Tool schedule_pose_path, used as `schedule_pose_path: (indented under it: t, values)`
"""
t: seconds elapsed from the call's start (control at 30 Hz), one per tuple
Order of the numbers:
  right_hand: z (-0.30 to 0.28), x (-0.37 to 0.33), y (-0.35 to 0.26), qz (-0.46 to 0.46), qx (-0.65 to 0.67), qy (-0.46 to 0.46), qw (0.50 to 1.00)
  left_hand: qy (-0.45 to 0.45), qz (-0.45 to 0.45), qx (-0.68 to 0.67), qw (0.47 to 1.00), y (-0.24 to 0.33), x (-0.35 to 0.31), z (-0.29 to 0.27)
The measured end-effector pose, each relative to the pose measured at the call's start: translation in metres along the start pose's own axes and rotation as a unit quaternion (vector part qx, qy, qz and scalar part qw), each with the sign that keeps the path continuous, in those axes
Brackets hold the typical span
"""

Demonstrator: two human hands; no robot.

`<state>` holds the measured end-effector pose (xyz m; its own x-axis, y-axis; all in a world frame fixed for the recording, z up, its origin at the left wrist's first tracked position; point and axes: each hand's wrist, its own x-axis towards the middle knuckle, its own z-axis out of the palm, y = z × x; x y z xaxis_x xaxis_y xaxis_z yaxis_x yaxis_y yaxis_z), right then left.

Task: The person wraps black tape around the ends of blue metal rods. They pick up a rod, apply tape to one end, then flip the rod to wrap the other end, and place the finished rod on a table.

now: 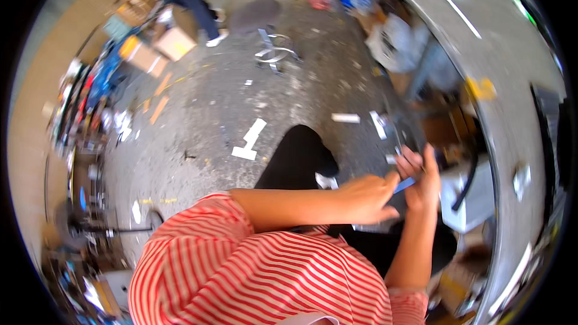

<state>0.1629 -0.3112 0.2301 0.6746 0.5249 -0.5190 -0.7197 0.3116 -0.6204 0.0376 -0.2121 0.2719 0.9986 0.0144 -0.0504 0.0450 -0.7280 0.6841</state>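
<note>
My left hand [368, 198] reaches across to the right, back up, fingers curled and thumb sticking out. A narrow, flat blue object [404, 185] shows between its fingertips and my other palm; its kind is too small and blurred to tell. My right hand [423, 176] is raised beside it, palm turned inward, thumb up and fingers spread, touching or nearly touching the blue object. Both hands are over my right thigh, near the bench edge.
A grey workbench [448, 42] runs along the right, with a white box [466, 195] beneath. White paper pieces [245, 151] lie on the floor. Farther off are a round stool [256, 15], cardboard boxes [174, 42] and a person's dark-trousered leg [195, 6]. Crowded shelves stand left.
</note>
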Motion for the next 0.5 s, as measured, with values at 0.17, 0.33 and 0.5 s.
schedule_pose_path:
  t: [0.17,0.33,0.5]
  values:
    - [0.013,-0.007,0.006,0.005,0.073,-0.159,0.985,-0.172,-0.141,-0.393,0.892,-0.005,-0.003,-0.007]
    - [0.012,-0.008,0.000,-0.049,0.108,-0.266,0.957,-0.284,-0.173,-0.794,0.509,-0.014,-0.001,-0.010]
    - [0.013,-0.015,-0.007,-0.020,0.081,-0.136,0.987,-0.040,-0.027,-0.005,0.999,0.023,-0.004,-0.014]
